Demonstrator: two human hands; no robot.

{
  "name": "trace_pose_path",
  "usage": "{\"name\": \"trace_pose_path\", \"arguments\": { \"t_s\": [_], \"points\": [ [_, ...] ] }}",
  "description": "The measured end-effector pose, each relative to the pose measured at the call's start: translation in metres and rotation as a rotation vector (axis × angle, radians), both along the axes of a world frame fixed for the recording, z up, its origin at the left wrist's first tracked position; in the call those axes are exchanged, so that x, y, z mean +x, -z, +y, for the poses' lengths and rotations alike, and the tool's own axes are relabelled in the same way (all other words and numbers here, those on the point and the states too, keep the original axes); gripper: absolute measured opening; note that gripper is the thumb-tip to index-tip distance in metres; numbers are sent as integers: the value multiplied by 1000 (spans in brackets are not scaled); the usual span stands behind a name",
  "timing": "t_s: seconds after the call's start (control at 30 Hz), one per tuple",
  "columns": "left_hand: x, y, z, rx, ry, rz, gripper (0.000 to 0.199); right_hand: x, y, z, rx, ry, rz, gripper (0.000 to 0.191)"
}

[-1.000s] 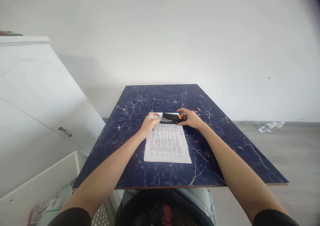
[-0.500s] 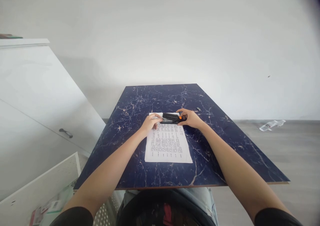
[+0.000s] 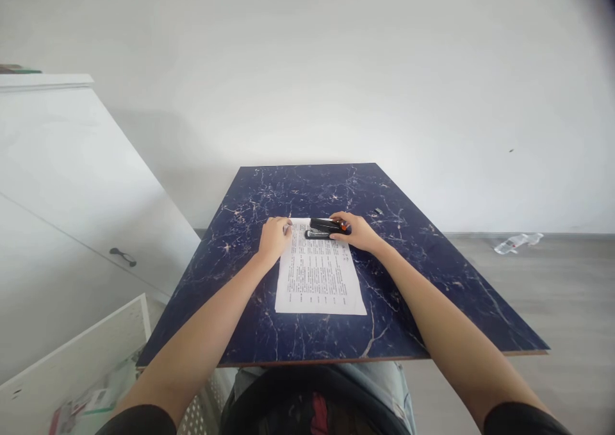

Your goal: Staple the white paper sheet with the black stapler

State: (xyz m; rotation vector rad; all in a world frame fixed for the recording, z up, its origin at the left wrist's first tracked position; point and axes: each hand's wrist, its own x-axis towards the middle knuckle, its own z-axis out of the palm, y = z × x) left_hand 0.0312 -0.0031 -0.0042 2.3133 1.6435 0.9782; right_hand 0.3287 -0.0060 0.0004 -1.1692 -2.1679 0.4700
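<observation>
Seeing packets [image 3: 98, 400] in white basket [image 3: 72, 358] low left of grip, holding stapler [image 3: 323, 225] in right hand [image 3: 358, 232] across paper [image 3: 321, 275], having shifted left hand [image 3: 275, 236] from stapler to paper's left edge, can't tell if pinching.

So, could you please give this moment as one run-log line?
left hand: at left edge of paper | right hand: holding stapler over paper | paper: on table

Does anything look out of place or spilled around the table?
One thing: a clear, plastic-looking item lies on the floor right of the table, near the wall, perhaps dropped packaging. I see no spill; the paper and the stapler in the right hand look fine.
</observation>
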Motion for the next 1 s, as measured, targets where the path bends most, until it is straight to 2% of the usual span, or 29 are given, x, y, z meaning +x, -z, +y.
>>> {"name": "trace_pose_path", "arguments": {
  "t_s": [0.2, 0.53, 0.67, 0.8, 0.9, 1.0],
  "points": [
    [3, 13, 5, -29, 13, 199, 28, -9, -3, -4, -46, -29, -43, 39],
    [2, 12, 4, -33, 25, 202, 29, -10, -5, -4, -64, 39, -57, 34],
    [3, 12, 3, -58, 36, 188, 46, 10, -9, -1, -9, 147, -27, 28],
    [3, 9, 2, -93, 121, 187, 61, 40, -7, 7, -1, 325, -10, 29],
    [4, 6, 0, -90, 157, 252, 58, 52, -2, 12, -26, 396, -34, 27],
    [6, 5, -2, -56, 159, 341, 41, 51, 1, 14, -25, 394, -70, 26]
  ]
}}
